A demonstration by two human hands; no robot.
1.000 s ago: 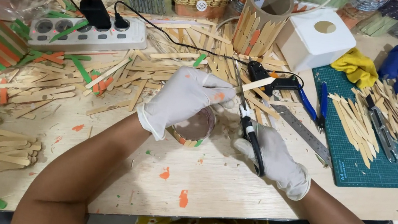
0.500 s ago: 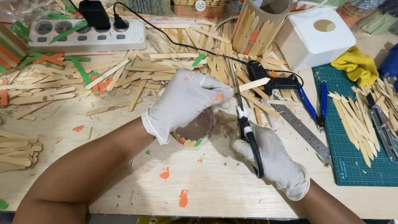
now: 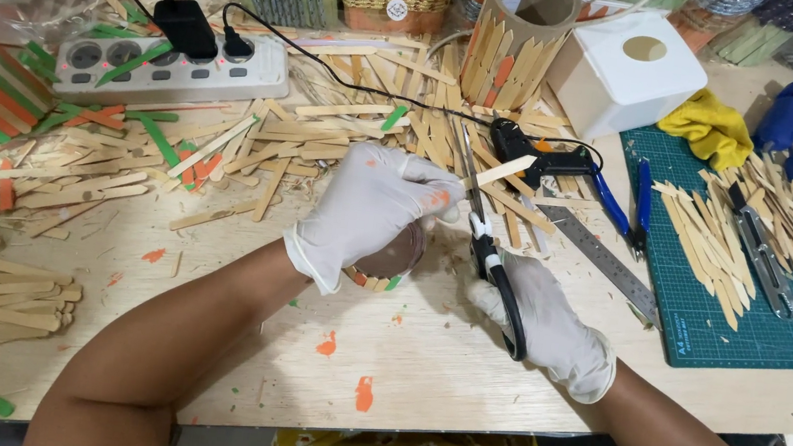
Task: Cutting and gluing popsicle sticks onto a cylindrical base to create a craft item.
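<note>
My left hand, in a white glove, covers a small round holder made of coloured craft sticks and pinches a pale wooden stick near its upper edge. My right hand, also gloved, grips black-handled scissors whose blades point up and away, crossing the stick. Most of the round holder is hidden under my left palm.
Loose craft sticks litter the wooden table. A power strip lies at the back left, a black glue gun behind the scissors, a metal ruler and green cutting mat at the right, a white box behind.
My hands have hardly shifted. The scissors stay against the stick, and my left hand keeps pressing on the round holder.
</note>
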